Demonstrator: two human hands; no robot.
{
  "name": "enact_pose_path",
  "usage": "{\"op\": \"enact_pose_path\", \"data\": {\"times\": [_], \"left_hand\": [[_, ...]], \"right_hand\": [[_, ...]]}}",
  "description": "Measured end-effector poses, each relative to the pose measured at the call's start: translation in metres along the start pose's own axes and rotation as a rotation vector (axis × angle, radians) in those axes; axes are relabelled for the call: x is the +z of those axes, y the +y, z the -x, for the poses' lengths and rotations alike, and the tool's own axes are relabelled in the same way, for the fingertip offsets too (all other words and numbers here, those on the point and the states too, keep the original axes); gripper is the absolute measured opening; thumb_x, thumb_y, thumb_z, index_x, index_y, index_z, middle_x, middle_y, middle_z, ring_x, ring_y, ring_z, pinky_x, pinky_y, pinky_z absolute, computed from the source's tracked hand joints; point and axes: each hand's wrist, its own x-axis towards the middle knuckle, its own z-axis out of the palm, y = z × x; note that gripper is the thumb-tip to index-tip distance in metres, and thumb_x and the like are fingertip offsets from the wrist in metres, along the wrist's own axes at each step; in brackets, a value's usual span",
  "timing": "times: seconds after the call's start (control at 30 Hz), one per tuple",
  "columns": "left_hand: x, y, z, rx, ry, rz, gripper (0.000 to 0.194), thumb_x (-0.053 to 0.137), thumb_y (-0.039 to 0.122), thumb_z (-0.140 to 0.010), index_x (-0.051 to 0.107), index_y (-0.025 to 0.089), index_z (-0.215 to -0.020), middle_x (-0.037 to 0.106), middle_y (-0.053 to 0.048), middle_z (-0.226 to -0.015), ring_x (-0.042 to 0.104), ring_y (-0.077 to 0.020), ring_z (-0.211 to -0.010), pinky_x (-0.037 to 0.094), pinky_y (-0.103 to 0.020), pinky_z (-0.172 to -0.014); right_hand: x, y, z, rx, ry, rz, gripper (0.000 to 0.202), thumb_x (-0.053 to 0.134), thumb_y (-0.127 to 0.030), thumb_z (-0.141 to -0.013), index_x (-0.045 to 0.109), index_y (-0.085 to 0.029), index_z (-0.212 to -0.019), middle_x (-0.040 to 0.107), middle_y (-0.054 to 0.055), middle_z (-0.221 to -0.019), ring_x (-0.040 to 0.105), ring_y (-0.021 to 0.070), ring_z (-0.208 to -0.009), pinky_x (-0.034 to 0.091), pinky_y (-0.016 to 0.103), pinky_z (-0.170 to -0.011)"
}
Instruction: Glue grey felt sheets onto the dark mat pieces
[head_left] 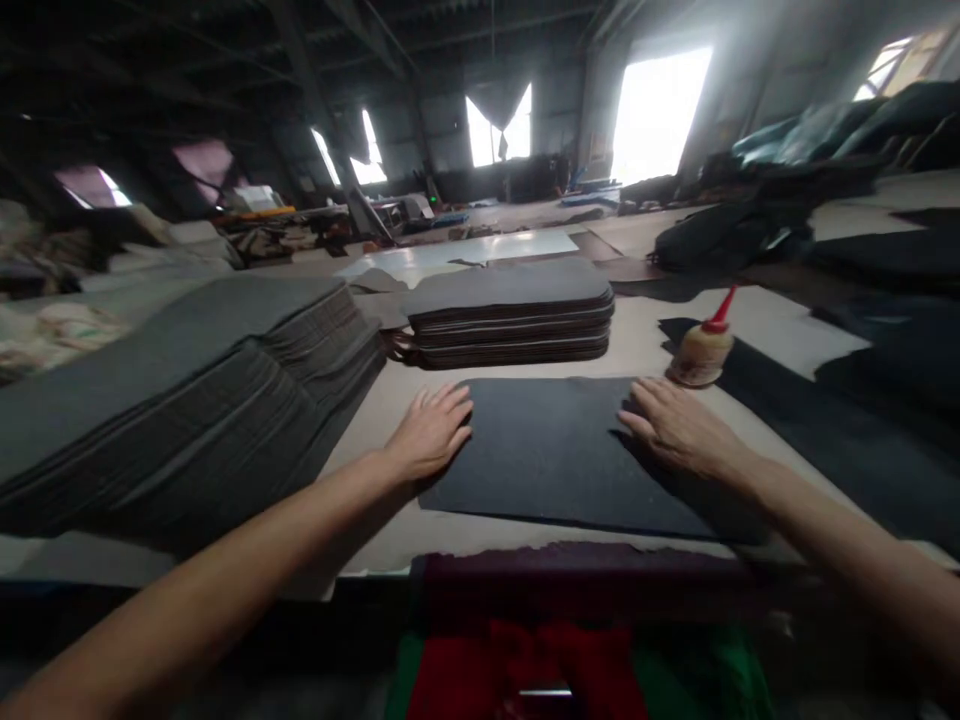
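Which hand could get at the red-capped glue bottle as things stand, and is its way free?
Probably the right hand: the glue bottle stands just beyond its fingertips, with nothing between them.

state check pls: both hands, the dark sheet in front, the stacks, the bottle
left hand: open, flat, palm down on the sheet's left edge
right hand: open, flat on the sheet's right edge
dark sheet: single, lying flat on the table
small stack: neat, behind the sheet, untouched
large stack: tall, slumped, at left
glue bottle: upright, red nozzle on, apart from the right hand
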Motion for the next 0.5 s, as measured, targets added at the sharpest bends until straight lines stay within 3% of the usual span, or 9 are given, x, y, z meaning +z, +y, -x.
{"op": "enact_pose_path", "data": {"times": [0.13, 0.23, 0.37, 0.5], "left_hand": [[0.001, 0.064, 0.011, 0.264, -0.097, 0.113, 0.057, 0.037, 0.053, -0.100, 0.030, 0.029, -0.152, 0.026, -0.002, -0.161, 0.016, -0.0234, -0.150, 0.017, -0.050, -0.123], [0.009, 0.085, 0.022, 0.334, -0.165, 0.126, 0.064, 0.042, 0.059, -0.098, 0.025, 0.032, -0.153, 0.021, 0.000, -0.162, 0.015, -0.0242, -0.151, 0.016, -0.053, -0.123], [0.015, 0.065, 0.038, 0.248, -0.174, 0.089, 0.063, 0.039, 0.058, -0.099, 0.018, 0.036, -0.155, 0.015, 0.004, -0.163, 0.013, -0.0233, -0.151, 0.017, -0.053, -0.123], [0.015, 0.037, 0.059, 0.179, -0.141, 0.040, 0.063, 0.038, 0.060, -0.098, 0.020, 0.038, -0.154, 0.016, 0.003, -0.162, 0.015, -0.0289, -0.150, 0.021, -0.058, -0.121]], "right_hand": [[-0.012, -0.055, 0.043, -0.172, -0.091, -0.154, 0.066, 0.028, -0.058, -0.101, 0.035, -0.019, -0.154, 0.030, 0.010, -0.159, 0.026, 0.0304, -0.147, 0.028, 0.052, -0.117], [-0.009, -0.071, 0.069, -0.157, -0.096, -0.189, 0.067, 0.032, -0.062, -0.099, 0.039, -0.021, -0.152, 0.031, 0.010, -0.158, 0.028, 0.0315, -0.146, 0.026, 0.056, -0.117], [-0.006, -0.044, 0.098, -0.011, -0.080, -0.149, 0.080, 0.035, -0.068, -0.096, 0.040, -0.011, -0.150, 0.028, 0.018, -0.158, 0.027, 0.0354, -0.146, 0.026, 0.058, -0.117], [-0.014, -0.021, 0.120, 0.078, -0.085, -0.125, 0.091, 0.039, -0.073, -0.091, 0.039, -0.004, -0.150, 0.026, 0.023, -0.157, 0.023, 0.0378, -0.147, 0.026, 0.058, -0.118]]}}
